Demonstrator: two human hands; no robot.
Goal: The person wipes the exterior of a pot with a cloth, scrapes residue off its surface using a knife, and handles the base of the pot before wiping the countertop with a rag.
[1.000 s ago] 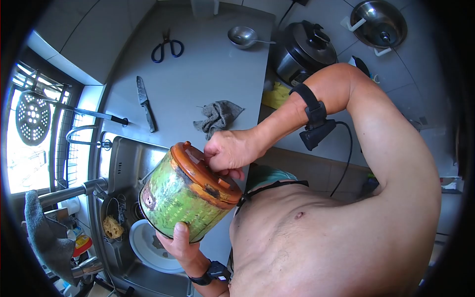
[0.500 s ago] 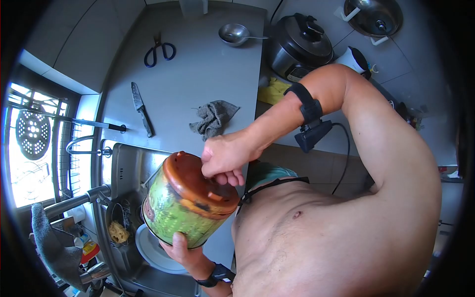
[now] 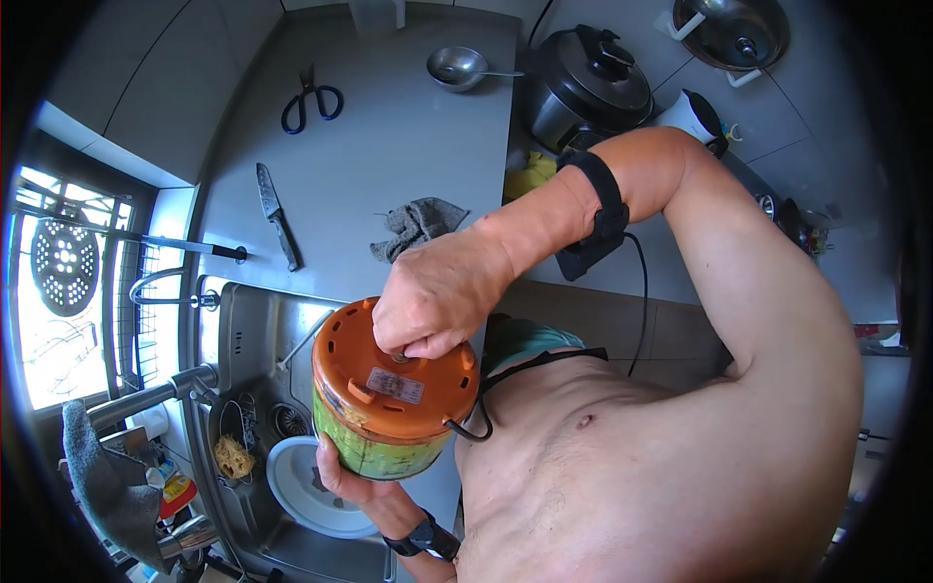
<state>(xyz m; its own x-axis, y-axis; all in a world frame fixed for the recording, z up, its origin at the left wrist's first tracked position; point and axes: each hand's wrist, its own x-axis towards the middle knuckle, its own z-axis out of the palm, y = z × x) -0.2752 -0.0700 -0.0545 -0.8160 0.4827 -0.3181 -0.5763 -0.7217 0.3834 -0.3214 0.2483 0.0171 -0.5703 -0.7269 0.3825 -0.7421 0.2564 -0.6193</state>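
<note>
A green, worn cylindrical electric appliance [image 3: 389, 455] is tilted, with its orange end [image 3: 437, 374] turned up toward me. That end has vent slots, small feet, a pale label [image 3: 396, 385] and a black cord [image 3: 483, 428] at the edge. My left hand [image 3: 355, 481] holds the green body from below, its thumb on the side and the other fingers mostly hidden. My right hand [image 3: 432, 296] is closed over the middle of the orange end. Its fingertips pinch at a small metallic fitting [image 3: 399, 358], largely covered by them.
Below the appliance is a metal sink [image 3: 321, 556] with a white basin [image 3: 282, 486]. On the counter lie a grey cloth [image 3: 418, 225], a knife [image 3: 275, 216], scissors [image 3: 311, 100] and a metal ladle [image 3: 459, 68]. An electric pressure cooker [image 3: 593, 83] stands beyond the counter edge.
The appliance has tipped so its orange end faces me more fully, showing the label and cord. My right hand has rotated, its back now upward and its fingers at the centre.
</note>
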